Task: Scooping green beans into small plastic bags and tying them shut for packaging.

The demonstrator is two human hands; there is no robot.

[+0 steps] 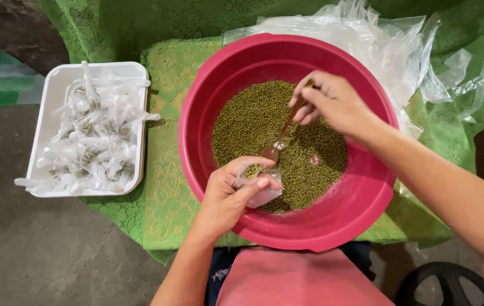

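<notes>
Head view: the left hand (227, 195) pinches a small bag (258, 182) open over the basin (332, 218); right hand (332, 102) fingers grip a spoon (278, 141), its bowl at the bag's mouth. A tilt off-centre could spill beans (264, 119) past the left fingertips.

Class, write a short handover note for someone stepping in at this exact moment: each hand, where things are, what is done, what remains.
Left hand: holds a small clear bag open over the red basin.
Right hand: holds a spoon, its bowl at the bag's mouth.
Green beans: heaped in the basin.
Done: many tied packets lie in the white tray.
Left: this bag is only partly filled; empty plastic bags wait behind the basin.
</notes>
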